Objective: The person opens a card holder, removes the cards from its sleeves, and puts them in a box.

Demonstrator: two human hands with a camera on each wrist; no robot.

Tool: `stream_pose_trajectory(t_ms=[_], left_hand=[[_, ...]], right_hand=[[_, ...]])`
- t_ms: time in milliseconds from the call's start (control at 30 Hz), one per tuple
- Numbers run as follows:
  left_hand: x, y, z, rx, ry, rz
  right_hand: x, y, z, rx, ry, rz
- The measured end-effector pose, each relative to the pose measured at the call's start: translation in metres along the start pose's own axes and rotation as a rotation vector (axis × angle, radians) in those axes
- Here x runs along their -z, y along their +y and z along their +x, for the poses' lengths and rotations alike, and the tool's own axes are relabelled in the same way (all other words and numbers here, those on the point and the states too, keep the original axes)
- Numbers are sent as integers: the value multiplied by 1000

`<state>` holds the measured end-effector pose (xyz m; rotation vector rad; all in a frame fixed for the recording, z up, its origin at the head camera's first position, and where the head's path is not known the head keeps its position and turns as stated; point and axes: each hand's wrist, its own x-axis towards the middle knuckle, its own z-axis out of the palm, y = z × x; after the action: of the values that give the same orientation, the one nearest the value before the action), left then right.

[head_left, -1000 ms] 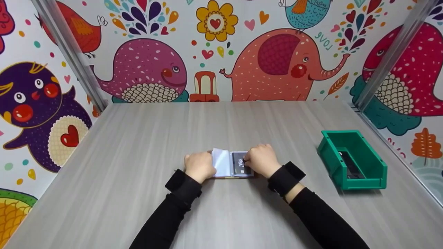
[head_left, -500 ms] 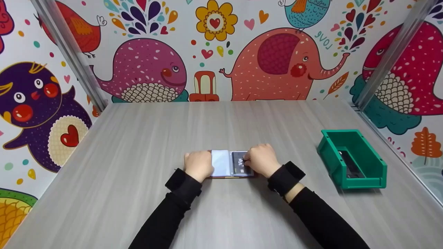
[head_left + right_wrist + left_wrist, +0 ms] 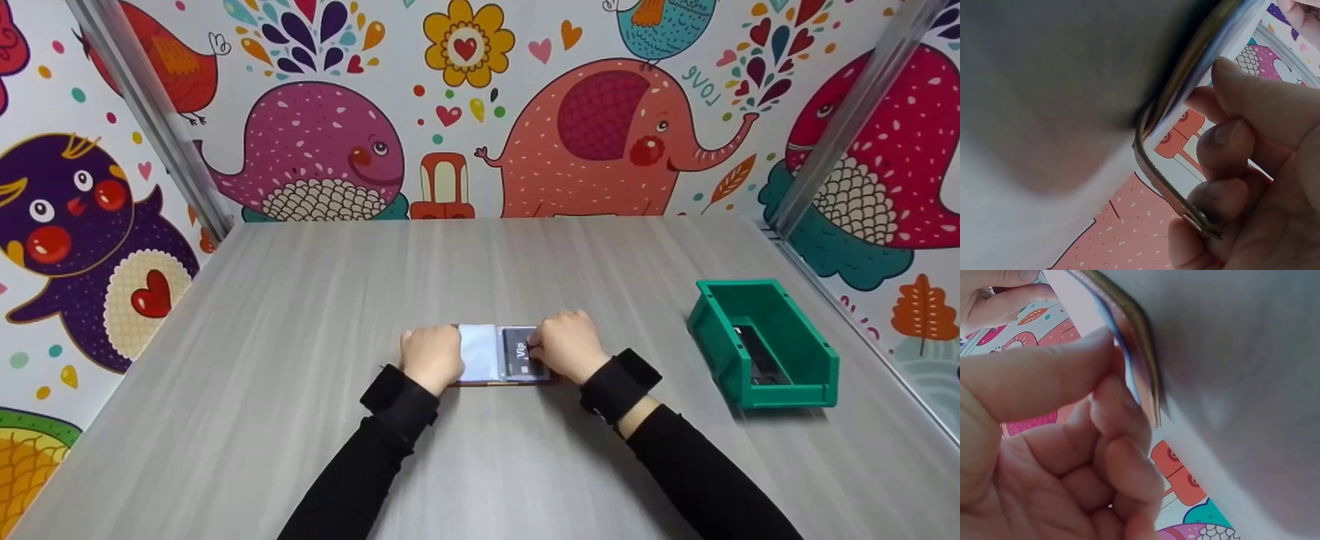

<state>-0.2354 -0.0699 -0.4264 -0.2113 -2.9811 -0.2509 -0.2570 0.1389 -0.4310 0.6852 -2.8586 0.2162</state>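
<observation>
A small card holder [image 3: 501,383] lies spread on the table, with pale clear sleeves [image 3: 478,354] on its left side. On its right side is a dark card [image 3: 516,346] printed "Vip". My left hand [image 3: 433,356] pinches the left sleeves between thumb and curled index finger, beside the brown cover [image 3: 1148,343] in the left wrist view. My right hand [image 3: 570,346] has its thumb and index finger pinched at the card. In the right wrist view a narrow tan flap [image 3: 1162,185] of the holder reaches its lower fingers. The hand hides the card's right part.
A green plastic bin [image 3: 795,396] stands on the table to the right, with a dark flat object [image 3: 761,360] inside. Patterned walls [image 3: 457,112] with cartoon animals close off the back and sides, with metal posts at the corners.
The raised left sleeve has come down flat beside my left hand. Both hands stay in nearly the same place, and the card has not visibly moved.
</observation>
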Motion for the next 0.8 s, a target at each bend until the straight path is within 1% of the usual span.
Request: stream_pose_trajectory(t_ms=[133, 300, 600, 800], left_hand=[[0, 0, 0, -12, 13, -9], [0, -1, 1, -2, -18, -25], [0, -1, 0, 9, -18, -25], [0, -1, 1, 9, -26, -21]], right_hand=[[1, 1, 0, 0, 2, 20], [2, 3, -1, 15, 33, 49], [9, 13, -4, 33, 97, 48], [10, 17, -7, 54, 99, 40]])
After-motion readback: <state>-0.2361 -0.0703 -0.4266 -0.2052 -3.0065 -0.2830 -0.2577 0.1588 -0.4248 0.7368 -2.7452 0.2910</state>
